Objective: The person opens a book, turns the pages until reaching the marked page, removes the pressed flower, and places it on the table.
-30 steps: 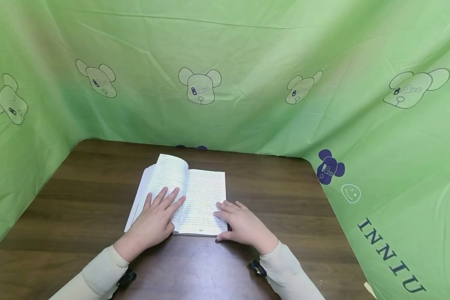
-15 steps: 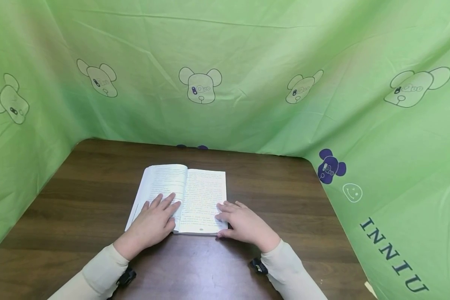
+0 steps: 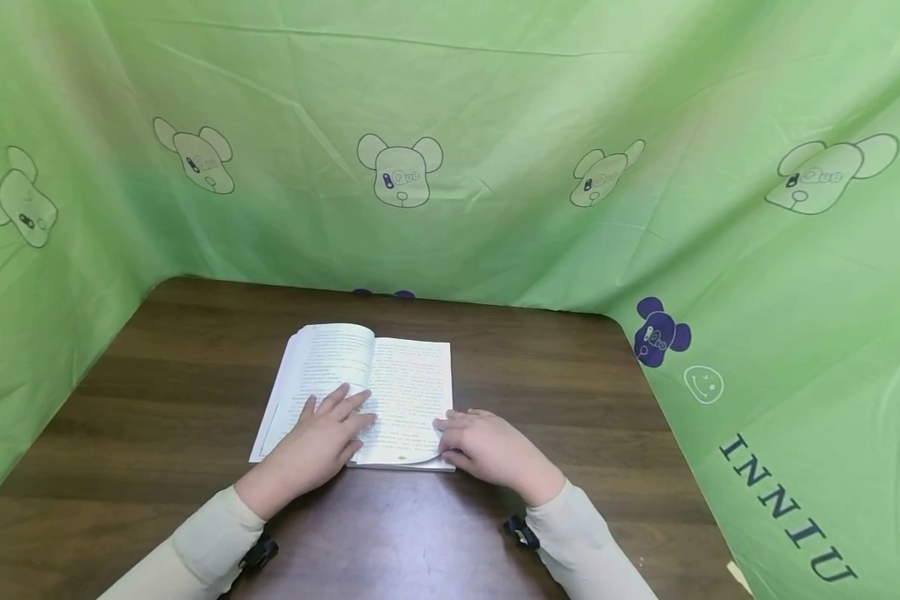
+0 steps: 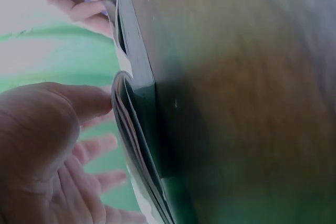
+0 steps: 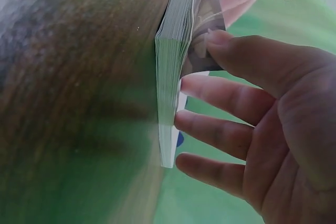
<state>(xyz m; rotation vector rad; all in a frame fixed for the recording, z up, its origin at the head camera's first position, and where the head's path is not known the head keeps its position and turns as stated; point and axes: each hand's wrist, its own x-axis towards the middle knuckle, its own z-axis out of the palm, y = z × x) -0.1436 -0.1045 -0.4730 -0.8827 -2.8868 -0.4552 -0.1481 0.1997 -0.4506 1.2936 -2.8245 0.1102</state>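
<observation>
An open book (image 3: 408,375) lies on the wooden table, printed text on both sides. My left hand (image 3: 317,448) rests with spread fingers on the lower part of the left pages, near the spine; the left wrist view shows its thumb beside the curved page edges (image 4: 137,135). At the lower right corner, my right hand (image 3: 491,450) pinches a page (image 5: 202,51) between thumb and index finger. That corner is bent up off the stack beneath. In the right wrist view, the other fingers (image 5: 215,129) of this hand extend by the book's side edge.
The brown wooden table (image 3: 555,383) extends around the book. Green cloth (image 3: 480,250) printed with bear heads hangs behind the table and along both sides. A dark wrist device (image 3: 521,532) sits at each sleeve cuff.
A raised left page has come down flat under my left hand, which then shifted slightly right towards the spine. My right fingers have drawn together and lifted the right page's lower corner.
</observation>
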